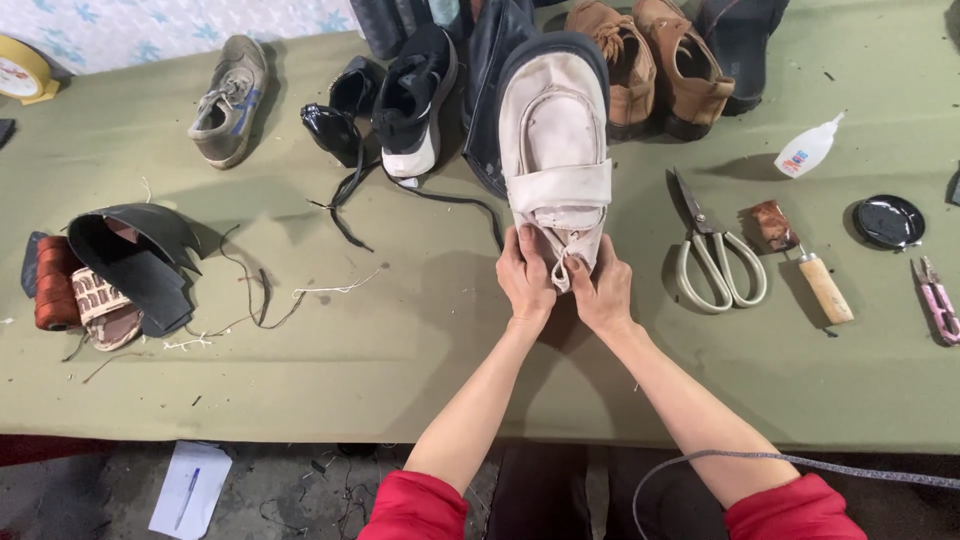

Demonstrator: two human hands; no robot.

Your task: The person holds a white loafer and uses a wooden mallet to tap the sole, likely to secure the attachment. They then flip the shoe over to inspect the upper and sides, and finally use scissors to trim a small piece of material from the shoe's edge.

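A cream-white shoe (555, 140) with a dark sole rim lies toe-away on the green table (420, 330), a wide strap across its middle. My left hand (524, 280) and my right hand (603, 292) both grip its near heel end, fingers pinching the white lace or thread there. Both arms wear red sleeves pushed up.
Large scissors (715, 262), a wooden-handled scraper (805, 262), a white glue bottle (806, 148), a black lid (888, 221) and pink snips (938, 300) lie right. Brown shoes (655, 62) and black shoes (400, 100) stand behind. A grey sneaker (228, 100), thread spool (55, 285) and leather scraps (135, 265) lie left.
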